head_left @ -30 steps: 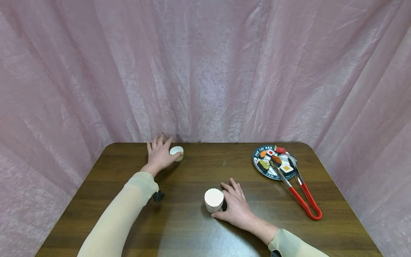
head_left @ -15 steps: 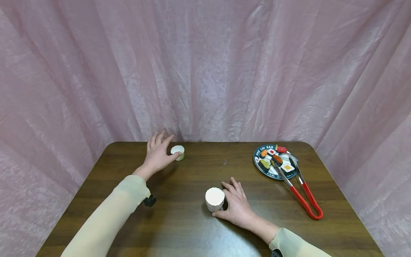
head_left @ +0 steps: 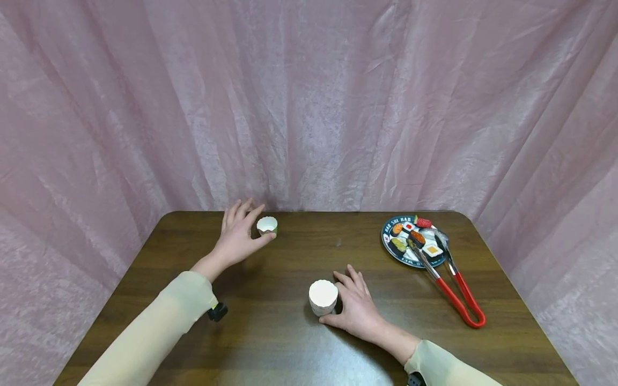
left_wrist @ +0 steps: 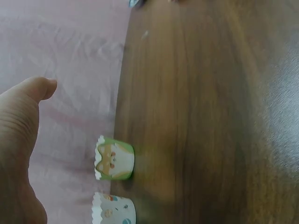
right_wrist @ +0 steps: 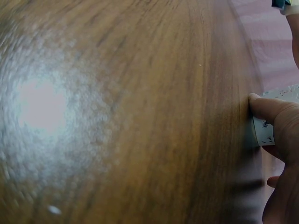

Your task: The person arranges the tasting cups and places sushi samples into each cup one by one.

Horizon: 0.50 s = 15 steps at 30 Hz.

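Note:
In the head view my left hand (head_left: 236, 236) is at the table's far edge with fingers spread. Its thumb crosses in front of a small green paper baking cup (head_left: 267, 222). The left wrist view shows this green cup (left_wrist: 117, 159) printed with a dog, apart from the thumb; a white printed paper baking cup (left_wrist: 117, 210) stands beside it. Around a white paper baking cup (head_left: 323, 295) near the table's middle, my right hand (head_left: 357, 311) has its thumb at the near side and fingers at the far right side. In the right wrist view the thumb lies against that cup (right_wrist: 265, 131).
A dark-rimmed round plate (head_left: 390, 254) at the back right carries several toy-like sushi pieces. Red-handled tongs (head_left: 456, 300) lean across it, handles toward the near right. A pink curtain (head_left: 309, 107) hangs behind the wooden table (head_left: 270, 343).
My left wrist and forearm have shifted left and nearer, while the thumb has moved slightly right and lower in front of the green cup. The right hand and its cup hold still.

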Each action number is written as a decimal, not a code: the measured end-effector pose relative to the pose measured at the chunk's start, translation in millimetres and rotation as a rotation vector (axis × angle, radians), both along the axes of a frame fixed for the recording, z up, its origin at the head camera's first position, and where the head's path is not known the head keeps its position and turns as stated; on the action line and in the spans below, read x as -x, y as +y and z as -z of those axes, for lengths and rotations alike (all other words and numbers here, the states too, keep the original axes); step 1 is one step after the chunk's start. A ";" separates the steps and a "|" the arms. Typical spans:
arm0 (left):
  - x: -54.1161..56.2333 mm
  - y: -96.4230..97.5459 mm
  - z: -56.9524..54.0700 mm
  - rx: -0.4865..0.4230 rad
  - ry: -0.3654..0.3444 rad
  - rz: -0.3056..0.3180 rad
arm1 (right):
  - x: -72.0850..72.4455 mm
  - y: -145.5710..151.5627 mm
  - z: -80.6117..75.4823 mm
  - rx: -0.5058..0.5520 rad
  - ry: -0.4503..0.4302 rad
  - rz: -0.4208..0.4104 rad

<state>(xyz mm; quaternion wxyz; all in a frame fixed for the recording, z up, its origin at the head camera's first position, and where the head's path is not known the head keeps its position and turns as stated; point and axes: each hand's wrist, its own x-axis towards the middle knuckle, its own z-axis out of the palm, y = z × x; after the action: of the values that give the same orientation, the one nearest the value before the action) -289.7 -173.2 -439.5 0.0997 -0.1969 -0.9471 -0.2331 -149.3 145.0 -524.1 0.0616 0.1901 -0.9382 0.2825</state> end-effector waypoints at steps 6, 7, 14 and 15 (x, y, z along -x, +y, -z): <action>-14.5 9.4 -6.6 -0.014 -0.033 0.046 | 0.7 1.3 0.7 -0.005 -0.003 -0.004; -16.9 10.9 -7.5 -0.015 -0.035 0.054 | 0.9 1.5 1.1 -0.005 0.003 -0.006; -34.9 22.7 -13.1 -0.022 -0.045 0.143 | 1.1 1.8 1.9 -0.001 0.004 -0.007; -37.2 24.7 -13.6 -0.027 -0.043 0.158 | 1.2 1.8 2.0 -0.001 0.002 -0.004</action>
<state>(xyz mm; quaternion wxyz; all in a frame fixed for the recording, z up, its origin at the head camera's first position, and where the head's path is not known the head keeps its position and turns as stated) -252.4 -148.5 -425.9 0.0631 -0.2648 -0.9273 -0.2571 -150.5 146.7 -526.1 0.0620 0.1923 -0.9379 0.2819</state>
